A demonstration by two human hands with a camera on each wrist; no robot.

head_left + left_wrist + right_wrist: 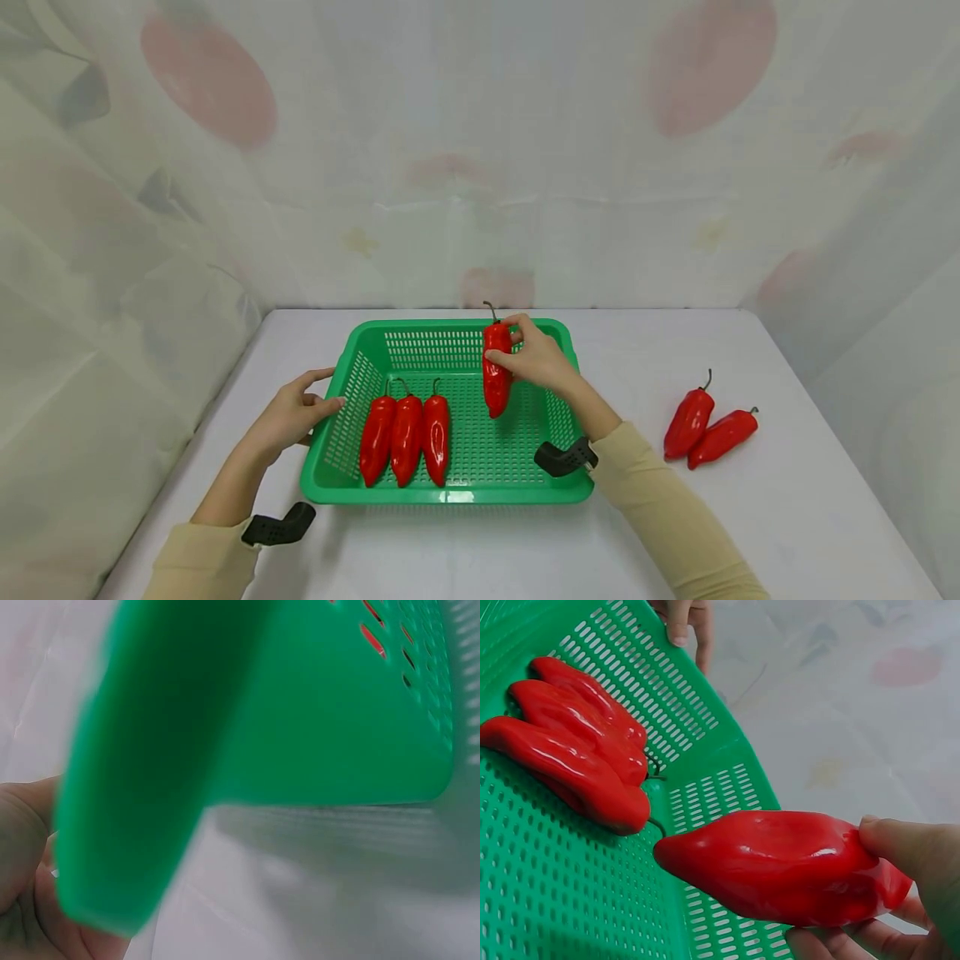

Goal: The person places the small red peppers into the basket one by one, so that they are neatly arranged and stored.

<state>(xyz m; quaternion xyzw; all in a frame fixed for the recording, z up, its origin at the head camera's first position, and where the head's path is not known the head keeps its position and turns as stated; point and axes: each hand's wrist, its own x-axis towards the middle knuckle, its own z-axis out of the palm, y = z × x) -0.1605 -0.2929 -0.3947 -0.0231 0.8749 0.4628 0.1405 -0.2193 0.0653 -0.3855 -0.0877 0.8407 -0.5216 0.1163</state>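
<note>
My right hand point(538, 358) pinches a long red pepper point(497, 379) between thumb and fingers, near its stem end. The pepper hangs tip down over the right part of the green basket point(375, 495); in the right wrist view its tip point(686, 847) points toward the other peppers. On the left, my left hand point(288, 415) grips the basket's side rim, thumb on top and fingers outside. Three red peppers point(406, 437) lie side by side in the basket's left half, stems toward the back. Much of the left hand is hidden behind the rim point(135, 787) in the left wrist view.
Two more red peppers point(688, 425) lie together on the white table point(780, 508), right of the basket. Patterned pale curtains point(570, 208) hang behind and at both sides. A black wrist device point(279, 527) sits at each sleeve cuff.
</note>
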